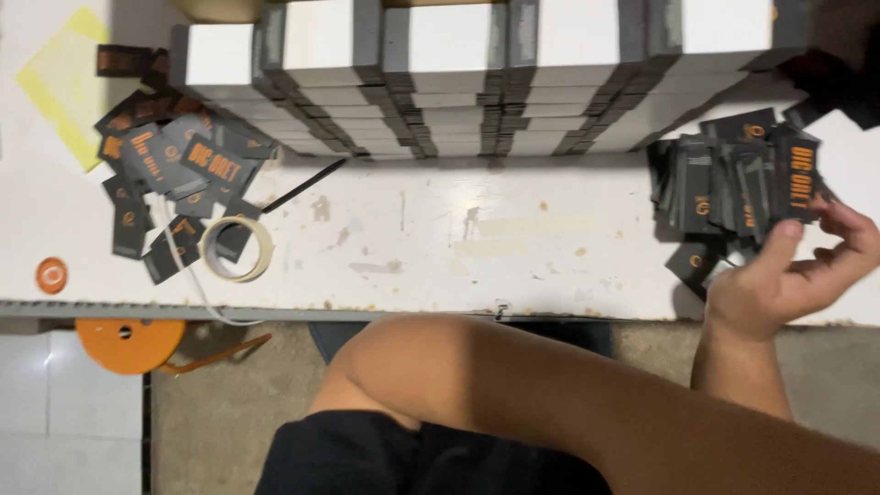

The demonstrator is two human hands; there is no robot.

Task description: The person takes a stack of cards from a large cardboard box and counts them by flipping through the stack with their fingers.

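Black tags (733, 179) lie heaped at the desk's (440, 238) right edge, just above the half-open, empty right hand (788, 275).

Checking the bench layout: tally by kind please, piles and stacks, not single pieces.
Piles of dark labels: 2, left and right
Rows of stacked white boxes: 5
Tape roll: 1
Orange spool: 1
Total: 9
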